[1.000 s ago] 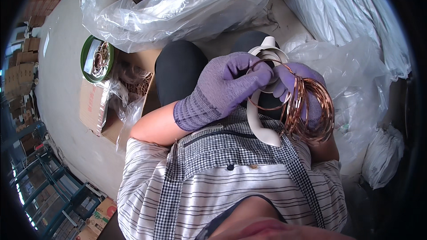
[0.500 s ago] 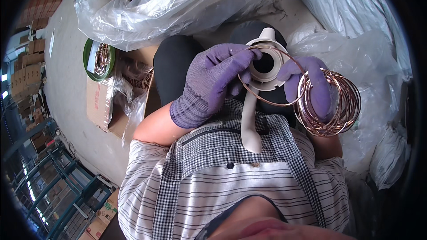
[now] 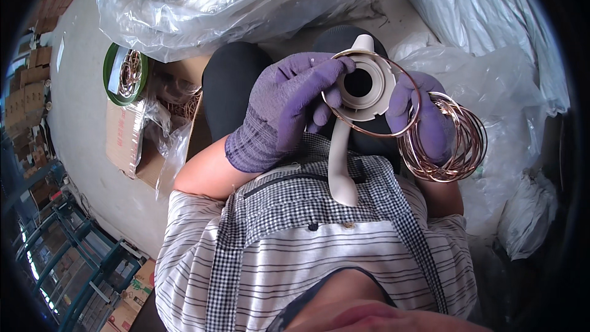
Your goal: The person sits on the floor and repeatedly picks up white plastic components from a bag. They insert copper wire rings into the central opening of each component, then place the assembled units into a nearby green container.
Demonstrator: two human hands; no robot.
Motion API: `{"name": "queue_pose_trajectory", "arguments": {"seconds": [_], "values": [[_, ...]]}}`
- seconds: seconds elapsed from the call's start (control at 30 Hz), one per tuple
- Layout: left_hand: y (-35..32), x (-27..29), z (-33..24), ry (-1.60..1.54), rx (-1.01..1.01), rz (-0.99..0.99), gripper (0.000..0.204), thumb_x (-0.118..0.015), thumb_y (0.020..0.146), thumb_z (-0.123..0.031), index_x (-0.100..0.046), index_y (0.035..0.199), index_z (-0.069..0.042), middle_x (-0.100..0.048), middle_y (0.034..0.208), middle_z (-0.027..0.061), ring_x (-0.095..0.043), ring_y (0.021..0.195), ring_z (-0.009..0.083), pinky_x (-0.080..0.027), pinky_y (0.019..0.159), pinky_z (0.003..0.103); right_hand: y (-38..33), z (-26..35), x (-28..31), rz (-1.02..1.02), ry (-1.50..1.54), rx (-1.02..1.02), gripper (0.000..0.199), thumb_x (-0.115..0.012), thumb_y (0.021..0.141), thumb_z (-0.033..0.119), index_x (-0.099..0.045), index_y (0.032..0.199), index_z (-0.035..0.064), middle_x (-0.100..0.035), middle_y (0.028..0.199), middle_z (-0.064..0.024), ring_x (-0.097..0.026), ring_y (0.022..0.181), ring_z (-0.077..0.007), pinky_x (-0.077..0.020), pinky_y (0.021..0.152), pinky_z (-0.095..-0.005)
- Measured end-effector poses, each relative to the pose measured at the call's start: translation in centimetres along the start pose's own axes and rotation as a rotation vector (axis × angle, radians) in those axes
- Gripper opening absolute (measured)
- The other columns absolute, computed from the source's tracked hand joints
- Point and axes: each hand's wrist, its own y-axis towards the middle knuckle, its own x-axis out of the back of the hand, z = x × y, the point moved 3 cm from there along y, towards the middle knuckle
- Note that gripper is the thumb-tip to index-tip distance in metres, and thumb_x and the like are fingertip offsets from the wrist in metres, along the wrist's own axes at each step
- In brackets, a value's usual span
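Observation:
My left hand (image 3: 286,98), in a purple-grey knit glove, pinches the left side of a thin copper-coloured metal ring (image 3: 390,136). The ring surrounds the face of an off-white plastic round piece (image 3: 386,81), which has a dark central hole, a short spout-like tip at the far side and a long curved handle pointing toward my apron. My right hand (image 3: 423,117), gloved alike, is closed by the right edge of that piece. A bundle of copper-coloured rings (image 3: 470,160) hangs around its fingers. Whether its fingertips also grip the plastic piece is hidden.
Ahead lies a large clear plastic bag (image 3: 233,18) with brownish-grey parts inside. At left, a green round container (image 3: 109,74) with more rings stands beside an open cardboard box (image 3: 126,141). Plastic sheeting (image 3: 491,0) covers the right side. Teal metal frames (image 3: 80,240) stand far left.
The view has shifted slightly, so most things appear a little further left and up. The ring sits slightly lower around the plastic piece. Both hands keep their hold.

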Motion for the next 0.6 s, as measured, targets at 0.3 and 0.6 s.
{"name": "queue_pose_trajectory", "arguments": {"seconds": [0.3, 0.6], "values": [[0.3, 0.3, 0.2, -0.042, 0.015, 0.053, 0.031, -0.056, 0.105, -0.024, -0.070, 0.112, 0.002, -0.067, 0.074, 0.0019, -0.051, 0.048, 0.0073, -0.041, 0.046, 0.021, -0.8, 0.4, -0.8, -0.132, 0.021, 0.045, 0.046, -0.054, 0.109, 0.019, -0.046, 0.148, -0.0042, -0.068, 0.091, -0.0104, -0.059, 0.067, -0.0061, -0.0491, 0.060, -0.0197], [0.6, 0.3, 0.2, -0.033, 0.060, 0.088, 0.029, -0.058, 0.105, -0.025, -0.071, 0.108, 0.002, -0.070, 0.078, 0.0030, -0.056, 0.052, 0.0068, -0.045, 0.047, 0.020, -2.0, 0.5, -1.2, -0.172, -0.162, 0.038, 0.053, -0.059, 0.106, 0.017, -0.042, 0.154, 0.0018, -0.066, 0.096, -0.0106, -0.056, 0.071, -0.0063, -0.0459, 0.066, -0.0193]]}}
